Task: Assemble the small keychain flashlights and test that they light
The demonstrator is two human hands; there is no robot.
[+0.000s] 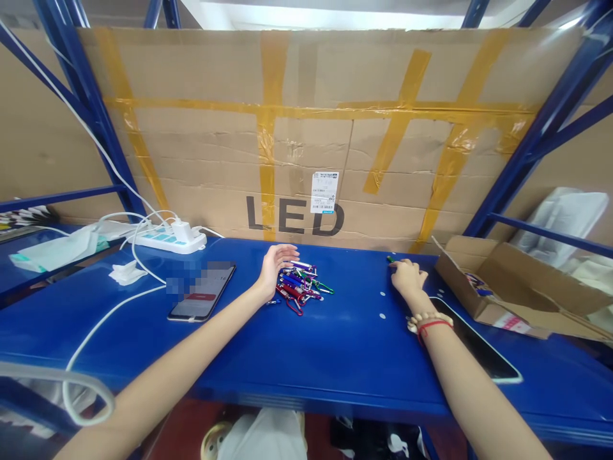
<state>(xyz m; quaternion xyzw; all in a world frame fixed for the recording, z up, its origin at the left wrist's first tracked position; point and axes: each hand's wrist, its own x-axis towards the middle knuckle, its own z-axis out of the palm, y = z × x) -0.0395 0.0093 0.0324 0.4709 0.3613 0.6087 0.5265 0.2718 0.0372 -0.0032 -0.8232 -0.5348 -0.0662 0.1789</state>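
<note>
A pile of small metal keychain flashlights (299, 281) in red, blue, purple and green, with carabiner clips, lies mid-shelf. My left hand (278, 265) is beside the pile's left edge, open with its fingers loosely curved; I cannot tell whether it touches any piece. Farther right, my right hand (409, 276) is closed near the shelf surface. A green tip (390, 259) sticks out past its fingers, looking like one of the green keychain flashlights; most of it is hidden.
A phone (204, 294) and a white power strip (167, 239) with cables lie at left. On the right are a dark tablet (479, 348) under my forearm and an open cardboard box (517, 281). A large cardboard panel (215, 160) stands behind, between blue posts.
</note>
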